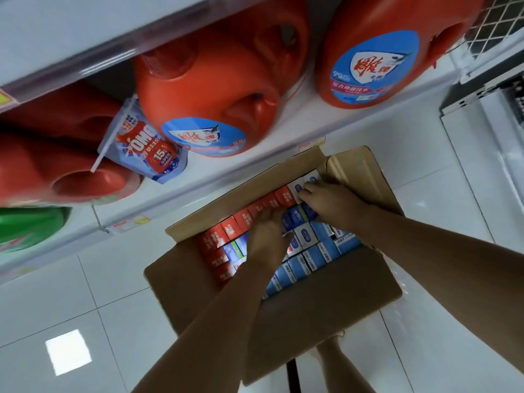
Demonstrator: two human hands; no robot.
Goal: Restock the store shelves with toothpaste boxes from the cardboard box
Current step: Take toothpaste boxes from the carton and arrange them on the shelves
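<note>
Toothpaste boxes (pixel 309 259), red, blue and white card, stand endwise in the brown cardboard box (pixel 326 302) beneath my left hand (pixel 265 239) and, farther off, my right hand (pixel 331 202); fingers curl onto tops, grip untellable.

The left hand (pixel 266 236), at 8 o'clock of the right hand (pixel 330 204), is pointed toward 12 o'clock, fingers bent; the right toward 10 o'clock, fingers curled.
</note>
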